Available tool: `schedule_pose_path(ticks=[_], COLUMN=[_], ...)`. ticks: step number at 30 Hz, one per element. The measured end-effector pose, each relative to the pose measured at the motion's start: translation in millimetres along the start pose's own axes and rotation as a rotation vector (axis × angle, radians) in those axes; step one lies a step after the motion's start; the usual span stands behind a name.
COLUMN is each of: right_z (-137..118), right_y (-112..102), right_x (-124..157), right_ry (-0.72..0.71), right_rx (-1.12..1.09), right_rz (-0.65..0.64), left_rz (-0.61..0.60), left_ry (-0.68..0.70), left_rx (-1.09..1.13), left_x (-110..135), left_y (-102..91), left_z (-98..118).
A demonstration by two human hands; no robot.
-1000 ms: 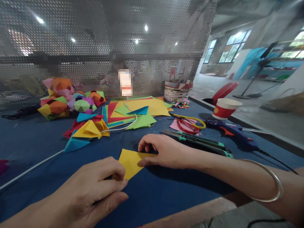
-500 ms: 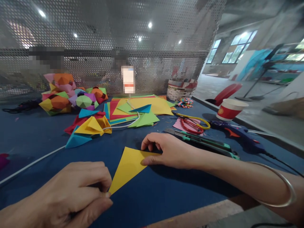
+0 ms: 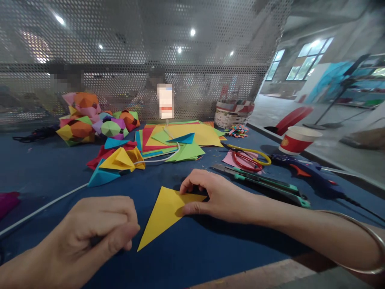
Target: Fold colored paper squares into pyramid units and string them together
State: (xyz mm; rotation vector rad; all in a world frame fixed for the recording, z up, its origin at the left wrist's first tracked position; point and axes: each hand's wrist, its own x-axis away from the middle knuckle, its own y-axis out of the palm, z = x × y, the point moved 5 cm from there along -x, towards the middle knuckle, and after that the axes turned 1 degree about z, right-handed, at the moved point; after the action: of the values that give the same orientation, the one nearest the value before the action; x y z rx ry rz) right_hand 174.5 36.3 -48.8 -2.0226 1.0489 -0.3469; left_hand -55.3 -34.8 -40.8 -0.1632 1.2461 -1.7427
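A yellow paper triangle lies flat on the blue table, its sharp tip pointing toward me. My right hand presses down on the triangle's far right corner with thumb and curled fingers. My left hand rests just left of the tip, fingers curled into a loose fist with the thumb against them, apart from the paper and with nothing visible in it.
Folded paper pieces and a stack of coloured sheets lie behind. Scissors, a utility knife, a glue gun and a paper cup sit at the right. Origami balls stand by the perforated screen.
My left hand slid along the folded edge toward me, then let go of the tip and drew slightly left. The right hand stayed pressing the corner. The view shifted a little.
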Motion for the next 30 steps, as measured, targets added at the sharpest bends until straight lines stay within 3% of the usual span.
schedule_pose_path(ticks=[9,14,17,21,25,30], right_z=[-4.3,-5.8,-4.2,-2.0,0.8,3.2], right_y=[5.6,2.8,1.7,-0.9,-8.3,-13.8], right_x=[4.4,3.0,1.6,-0.1,0.3,2.5], right_ry=[-0.039,-0.038,-0.018,-0.015,-0.027,-0.108], right_rx=[0.073,0.040,-0.006,-0.067,-0.094,-0.114], right_rz=[0.042,0.075,0.092,0.130,0.234,0.336], left_rz=[-0.014,0.072,0.094,0.008,-0.105,-0.222], left_ry=[0.051,-0.256,-0.360,-0.425,-0.493,-0.541], left_rx=[0.010,0.185,0.239,0.352,0.503,0.689], left_x=[-23.0,-23.7,-31.1,-57.2,-79.4,-73.5], left_y=[-14.2,-10.4,-6.5,0.0,8.6,22.7], left_z=[-14.9,-29.7,-37.8,-40.8,-30.2,-19.5])
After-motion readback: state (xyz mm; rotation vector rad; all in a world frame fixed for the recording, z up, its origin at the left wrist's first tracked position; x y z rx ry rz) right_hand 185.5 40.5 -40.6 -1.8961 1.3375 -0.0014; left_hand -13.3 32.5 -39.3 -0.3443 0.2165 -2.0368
